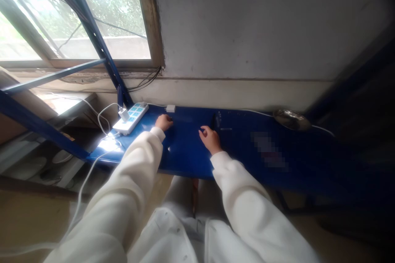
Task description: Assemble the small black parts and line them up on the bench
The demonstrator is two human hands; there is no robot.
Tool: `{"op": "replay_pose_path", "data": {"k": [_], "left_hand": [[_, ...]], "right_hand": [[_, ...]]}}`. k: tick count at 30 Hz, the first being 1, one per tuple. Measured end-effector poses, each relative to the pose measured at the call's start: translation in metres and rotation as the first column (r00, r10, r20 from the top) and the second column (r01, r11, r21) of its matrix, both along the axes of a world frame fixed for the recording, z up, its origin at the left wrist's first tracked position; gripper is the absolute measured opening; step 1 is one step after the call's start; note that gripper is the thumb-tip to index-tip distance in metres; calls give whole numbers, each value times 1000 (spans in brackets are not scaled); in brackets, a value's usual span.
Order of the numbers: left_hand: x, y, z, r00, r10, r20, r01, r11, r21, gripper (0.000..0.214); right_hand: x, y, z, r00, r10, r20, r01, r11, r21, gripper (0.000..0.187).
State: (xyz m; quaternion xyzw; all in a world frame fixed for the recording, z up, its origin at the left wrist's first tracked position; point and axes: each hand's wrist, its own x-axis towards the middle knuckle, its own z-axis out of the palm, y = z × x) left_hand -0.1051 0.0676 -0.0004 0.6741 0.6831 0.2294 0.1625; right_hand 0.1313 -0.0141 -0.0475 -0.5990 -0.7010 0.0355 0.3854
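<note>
My left hand [163, 122] rests over the blue tabletop [188, 160], just right of a white power strip [131, 119]. Its fingers are curled closed; a small dark bit shows at the fingertips, too small to name. To the right, my right hand [211, 139] hovers at or just above the table, thumb and forefinger slightly apart, with nothing visible between them. Beyond it stands a small dark object [213, 121], beside a row of tiny pale pieces [219, 119]. A thin light strip [226, 129] lies near these. Behind my left hand sits a small white block [170, 108].
A white plug [124, 114] with a cable is in the power strip. On the right lies a shiny metallic oval object [291, 119] with a white cord. A blue metal post [92, 28] rises at left before the window. A pixelated patch covers part of the tabletop.
</note>
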Motion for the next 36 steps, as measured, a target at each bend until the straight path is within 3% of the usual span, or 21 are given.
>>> {"op": "replay_pose_path", "data": {"k": [10,21,25,29,31,33,36], "left_hand": [[4,-2,-16,998,34,-54,-35,999,-15,19],[5,-2,-23,995,89,39,-89,996,-3,20],[3,-9,-24,990,128,52,-128,992,4,29],[17,-33,-21,968,206,141,-238,934,267,26],[32,-49,-17,974,98,205,-182,874,450,16],[53,-64,-12,977,-120,176,-2,820,573,18],[87,-81,-5,921,-389,1,314,744,589,20]], "right_hand": [[1,0,-2,999,19,-45,-16,998,56,25],[1,-1,1,996,14,-86,-6,995,97,25],[3,-6,6,980,-81,-180,112,980,167,24],[18,-5,13,882,-278,-381,368,911,186,20],[28,-1,15,813,-415,-408,492,864,103,24],[35,2,15,789,-524,-321,548,836,-18,31],[38,3,12,827,-551,-114,531,831,-168,40]]}}
